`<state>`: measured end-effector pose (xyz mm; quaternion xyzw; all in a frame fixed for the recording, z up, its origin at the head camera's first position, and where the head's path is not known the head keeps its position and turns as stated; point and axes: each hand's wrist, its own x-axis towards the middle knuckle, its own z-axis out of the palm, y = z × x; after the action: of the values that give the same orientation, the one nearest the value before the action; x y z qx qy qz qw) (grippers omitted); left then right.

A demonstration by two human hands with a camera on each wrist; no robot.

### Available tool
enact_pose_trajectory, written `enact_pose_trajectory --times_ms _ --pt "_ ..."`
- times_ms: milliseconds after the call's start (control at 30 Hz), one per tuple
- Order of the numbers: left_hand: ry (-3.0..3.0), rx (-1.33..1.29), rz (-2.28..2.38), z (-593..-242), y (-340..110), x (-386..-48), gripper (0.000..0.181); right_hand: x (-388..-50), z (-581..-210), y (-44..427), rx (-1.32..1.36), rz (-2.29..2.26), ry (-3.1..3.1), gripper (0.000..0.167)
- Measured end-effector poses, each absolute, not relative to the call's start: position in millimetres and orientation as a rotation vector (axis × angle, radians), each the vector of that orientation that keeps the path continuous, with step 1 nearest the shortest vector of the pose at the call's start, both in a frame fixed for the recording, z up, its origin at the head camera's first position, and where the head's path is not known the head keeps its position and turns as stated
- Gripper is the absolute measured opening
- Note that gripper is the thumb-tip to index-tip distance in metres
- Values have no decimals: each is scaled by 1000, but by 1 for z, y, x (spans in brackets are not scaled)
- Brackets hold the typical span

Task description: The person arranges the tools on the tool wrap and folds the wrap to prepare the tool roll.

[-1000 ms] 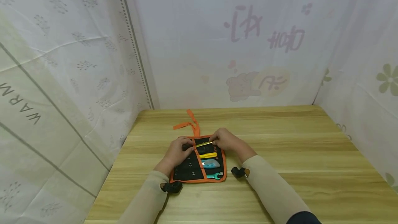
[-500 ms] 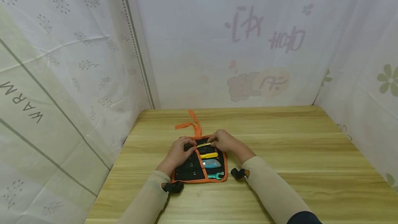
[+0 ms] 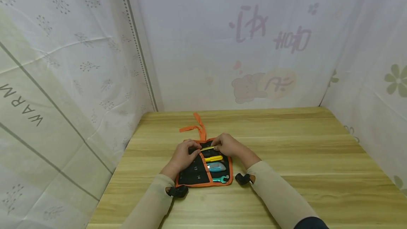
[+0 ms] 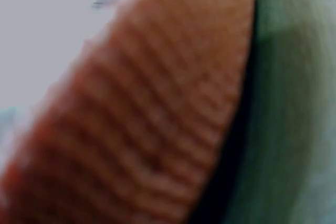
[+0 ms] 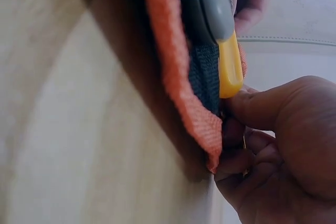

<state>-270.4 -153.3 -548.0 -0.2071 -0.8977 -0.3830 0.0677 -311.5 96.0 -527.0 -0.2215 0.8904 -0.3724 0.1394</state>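
A black tool pouch (image 3: 190,177) with orange trim lies unfolded on the wooden table. My left hand (image 3: 182,154) pinches the orange pocket edge near the pouch's top. My right hand (image 3: 230,144) pinches the right end of a slim yellow tool (image 3: 207,148), whose left end meets that pocket edge; its kind is unclear. Below it a yellow handle (image 3: 213,158), a light-blue utility knife (image 3: 216,167) and a green wrench (image 3: 220,179) stick out of pockets. In the right wrist view the right hand (image 5: 294,145) is beside the orange trim (image 5: 163,40), its fingertips partly hidden.
Two orange tie straps (image 3: 201,131) trail from the pouch's far edge onto the wooden table (image 3: 286,144). Patterned cloth (image 3: 190,45) hangs behind and at both sides. The left wrist view is blurred, mostly filled by skin close up.
The pouch and left hand have shifted very slightly to the right. My right hand has edged left with the slim yellow tool, and less of the tool shows between the hands.
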Motion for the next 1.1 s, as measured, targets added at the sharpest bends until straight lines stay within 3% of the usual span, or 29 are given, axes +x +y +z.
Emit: enact_pose_trajectory --times_ms 400,1100 --pt "-2690 -662 -1096 -548 -155 -270 14 -310 -522 105 -757 -917 2660 15" --pt "-2782 -821 -733 -531 -151 -275 11 -307 -520 130 -686 -979 2653 10"
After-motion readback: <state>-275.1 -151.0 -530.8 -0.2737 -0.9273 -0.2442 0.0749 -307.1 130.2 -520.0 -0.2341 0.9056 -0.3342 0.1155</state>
